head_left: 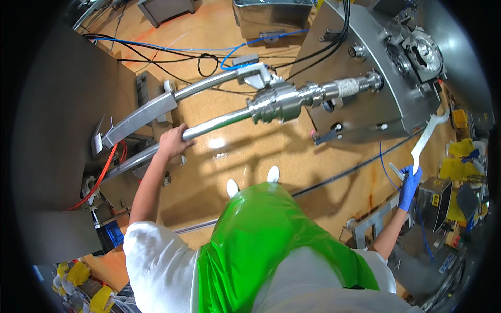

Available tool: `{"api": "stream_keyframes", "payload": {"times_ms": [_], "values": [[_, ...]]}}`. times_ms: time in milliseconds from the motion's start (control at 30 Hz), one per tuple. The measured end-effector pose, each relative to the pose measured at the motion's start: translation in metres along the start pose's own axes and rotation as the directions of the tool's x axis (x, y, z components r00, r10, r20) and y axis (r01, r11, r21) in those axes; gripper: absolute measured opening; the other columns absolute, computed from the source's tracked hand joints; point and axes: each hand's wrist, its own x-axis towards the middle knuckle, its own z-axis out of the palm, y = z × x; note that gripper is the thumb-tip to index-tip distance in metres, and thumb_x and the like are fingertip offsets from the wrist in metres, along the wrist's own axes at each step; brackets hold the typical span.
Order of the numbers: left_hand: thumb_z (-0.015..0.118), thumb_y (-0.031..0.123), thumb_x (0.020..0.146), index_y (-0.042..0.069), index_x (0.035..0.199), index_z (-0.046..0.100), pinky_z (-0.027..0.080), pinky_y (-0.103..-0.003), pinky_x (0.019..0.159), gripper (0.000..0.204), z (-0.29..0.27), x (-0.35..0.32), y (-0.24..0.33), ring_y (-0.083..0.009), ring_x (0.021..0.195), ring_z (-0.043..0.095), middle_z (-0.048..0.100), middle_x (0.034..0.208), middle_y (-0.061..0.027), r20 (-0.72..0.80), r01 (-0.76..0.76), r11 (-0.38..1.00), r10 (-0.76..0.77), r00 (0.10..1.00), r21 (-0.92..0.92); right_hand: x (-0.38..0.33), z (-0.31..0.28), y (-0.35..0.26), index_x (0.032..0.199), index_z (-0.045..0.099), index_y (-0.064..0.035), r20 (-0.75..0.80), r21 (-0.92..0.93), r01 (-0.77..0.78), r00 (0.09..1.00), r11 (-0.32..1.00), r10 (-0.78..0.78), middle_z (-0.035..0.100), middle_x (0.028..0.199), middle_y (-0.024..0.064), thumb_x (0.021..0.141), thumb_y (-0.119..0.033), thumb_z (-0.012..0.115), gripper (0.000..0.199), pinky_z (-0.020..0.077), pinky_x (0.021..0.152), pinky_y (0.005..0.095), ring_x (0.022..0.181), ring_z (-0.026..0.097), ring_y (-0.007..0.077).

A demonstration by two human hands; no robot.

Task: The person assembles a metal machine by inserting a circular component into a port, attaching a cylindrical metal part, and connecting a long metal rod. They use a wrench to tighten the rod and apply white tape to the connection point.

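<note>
Left hand point(174, 141), bare, is clenched over a polished stainless steel pipe point(219, 123) that runs from about 8 o'clock up toward 2 o'clock across the view, ending in a chunky ribbed coupling point(274, 104) bolted on toward the grey steel machine housing point(365, 88). Right hand point(410, 180), in a blue glove, is out at 3 o'clock, closed around the lower end of a flat, pale metal wrench point(428, 135) whose open jaw points up toward the housing's corner. Judging by its gauge and fittings, the pipe looks rigid and heavy, smooth and likely slippery under a bare palm; a firm wrap on the plain round stretch, as the hand has it, seems the sensible hold, away from the coupling's ridges. A second, flatter steel arm point(156, 109) lies parallel just above the pipe at 10 o'clock. The wrench looks thin, stiff and fairly light, best held low on its handle for leverage. Black and blue cables point(209, 52) loop over the speckled tan floor point(229, 156) at 12 o'clock, which shines as if wet. A glossy green plastic apron point(261, 240) covers the person's front at 6 o'clock.
</note>
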Motion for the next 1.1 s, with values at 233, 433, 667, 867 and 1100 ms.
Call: {"api": "stream_keyframes", "payload": {"times_ms": [233, 433, 667, 867, 1100], "values": [[0.066, 0.050, 0.073, 0.014, 0.099, 0.067, 0.053, -0.042, 0.072, 0.044, 0.008, 0.006, -0.004, -0.0324, 0.081, 0.067, 0.069, 0.085, -0.0151, -0.022, 0.001, 0.999, 0.000, 1.000, 0.037, -0.188, 0.160, -0.186, 0.126, 0.050, -0.0142, 0.427, -0.413, 0.085, 0.897, 0.907, 0.110, 0.041, 0.067, -0.0026, 0.096, -0.020, 0.050, 0.031, 0.0336, 0.053, 0.0226, 0.059, 0.036, 0.0062], [0.063, 0.037, 0.075, 0.012, 0.096, 0.068, 0.053, -0.043, 0.073, 0.033, 0.008, 0.006, -0.015, -0.0322, 0.081, 0.067, 0.069, 0.084, -0.0162, -0.044, -0.034, 0.998, 0.031, 0.999, -0.054, -0.252, 0.242, -0.249, 0.134, 0.048, -0.0158, 0.716, -0.405, 0.250, 0.685, 0.879, 0.135, 0.043, 0.072, -0.0003, 0.095, -0.015, 0.049, 0.039, 0.0351, 0.057, 0.0235, 0.062, 0.036, 0.0078], [0.063, 0.031, 0.075, 0.010, 0.094, 0.068, 0.054, -0.042, 0.071, 0.028, 0.012, 0.003, -0.022, -0.0320, 0.079, 0.067, 0.069, 0.083, -0.0158, -0.079, -0.067, 0.990, 0.058, 0.995, -0.123, -0.243, 0.278, -0.272, 0.137, 0.047, -0.0199, 0.783, -0.544, 0.345, 0.536, 0.765, 0.315, 0.054, 0.079, 0.0103, 0.091, -0.006, 0.049, 0.048, 0.0443, 0.066, 0.0299, 0.066, 0.044, 0.0132], [0.065, 0.030, 0.075, 0.010, 0.093, 0.068, 0.054, -0.041, 0.070, 0.028, 0.014, 0.005, -0.024, -0.0310, 0.079, 0.068, 0.069, 0.082, -0.0152, -0.092, -0.058, 0.992, 0.047, 0.995, -0.116, -0.232, 0.300, -0.292, 0.135, 0.050, -0.0204, 0.799, -0.579, 0.446, 0.475, 0.682, 0.368, 0.059, 0.080, 0.0117, 0.091, -0.005, 0.048, 0.047, 0.0471, 0.067, 0.0300, 0.064, 0.051, 0.0138], [0.066, 0.031, 0.074, 0.010, 0.093, 0.068, 0.055, -0.041, 0.070, 0.028, 0.017, 0.006, -0.026, -0.0303, 0.079, 0.068, 0.069, 0.083, -0.0150, -0.103, -0.054, 0.992, 0.043, 0.994, -0.112, -0.201, 0.339, -0.332, 0.136, 0.048, -0.0265, 0.718, -0.679, 0.564, 0.376, 0.470, 0.586, 0.058, 0.065, 0.0089, 0.092, -0.008, 0.045, 0.048, 0.0484, 0.048, 0.0297, 0.043, 0.047, 0.0107]]}}
